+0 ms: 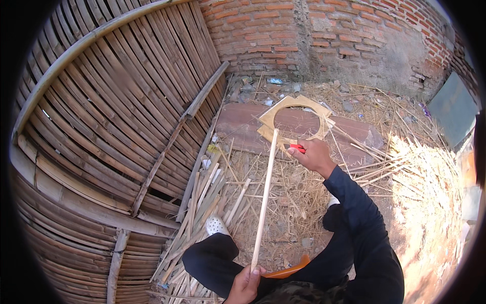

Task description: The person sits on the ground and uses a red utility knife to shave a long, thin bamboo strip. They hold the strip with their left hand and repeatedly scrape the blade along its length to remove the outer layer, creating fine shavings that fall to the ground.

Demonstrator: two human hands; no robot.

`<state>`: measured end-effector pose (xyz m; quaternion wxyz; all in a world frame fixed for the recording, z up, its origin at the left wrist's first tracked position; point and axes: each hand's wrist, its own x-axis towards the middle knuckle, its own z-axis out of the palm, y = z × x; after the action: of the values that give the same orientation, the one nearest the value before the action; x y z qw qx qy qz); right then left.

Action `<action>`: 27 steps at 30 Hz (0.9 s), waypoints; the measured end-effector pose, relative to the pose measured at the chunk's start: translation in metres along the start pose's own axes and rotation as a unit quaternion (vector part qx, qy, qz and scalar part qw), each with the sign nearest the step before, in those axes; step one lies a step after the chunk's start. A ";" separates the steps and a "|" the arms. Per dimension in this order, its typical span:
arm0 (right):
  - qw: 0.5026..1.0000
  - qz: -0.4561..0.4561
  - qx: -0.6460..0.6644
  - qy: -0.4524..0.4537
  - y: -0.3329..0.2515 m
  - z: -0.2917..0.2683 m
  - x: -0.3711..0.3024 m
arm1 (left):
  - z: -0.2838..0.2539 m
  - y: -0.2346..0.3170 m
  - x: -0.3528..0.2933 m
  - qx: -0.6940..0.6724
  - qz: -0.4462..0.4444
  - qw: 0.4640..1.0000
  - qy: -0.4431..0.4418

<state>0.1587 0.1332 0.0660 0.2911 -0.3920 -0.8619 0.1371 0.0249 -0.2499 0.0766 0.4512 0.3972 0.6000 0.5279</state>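
My left hand (245, 285), low in the picture, is closed round the near end of a long pale bamboo strip (265, 202). The strip slants away from me, and its far end stops beside a flat tan board with a large round hole (267, 119). My right hand (315, 156) is closed on a small red-handled tool (297, 148) with a dark tip, possibly a knife; its blade is too small to make out. That tool is just right of the strip's far part, at the board's near edge. The board rests on a reddish-brown slab (238, 119).
Split bamboo strips (195, 218) lie heaped at the left, beside a bamboo slat wall (131, 96). More thin strips (379, 169) lie at the right among straw. A brick wall (344, 35) closes the back. An orange curved piece (289, 271) sits between my legs.
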 end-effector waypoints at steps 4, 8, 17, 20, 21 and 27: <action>0.989 -0.134 -0.002 -0.064 -0.015 0.031 -0.016 | -0.007 -0.042 0.021 0.053 -0.099 0.993 -0.040; 0.969 -0.209 0.051 -0.120 -0.051 0.057 -0.045 | -0.013 -0.041 0.064 0.060 -0.032 0.997 -0.043; 0.977 -0.213 0.031 -0.008 -0.030 0.072 -0.030 | 0.017 -0.005 0.125 0.191 0.022 0.981 0.008; 0.994 -0.101 0.045 0.018 0.008 0.079 -0.005 | 0.035 -0.008 0.130 0.219 -0.004 0.976 0.008; 0.992 -0.093 0.076 0.025 0.014 0.081 -0.007 | 0.041 -0.007 0.130 0.224 -0.005 0.975 0.007; 0.992 -0.122 0.030 -0.014 0.028 0.044 -0.019 | 0.076 -0.002 0.114 0.248 0.009 0.969 0.011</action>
<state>0.1586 0.1367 0.0106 0.3054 -0.2734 -0.9025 0.1321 0.0663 -0.1202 0.0579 0.3274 0.4965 0.7134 0.3705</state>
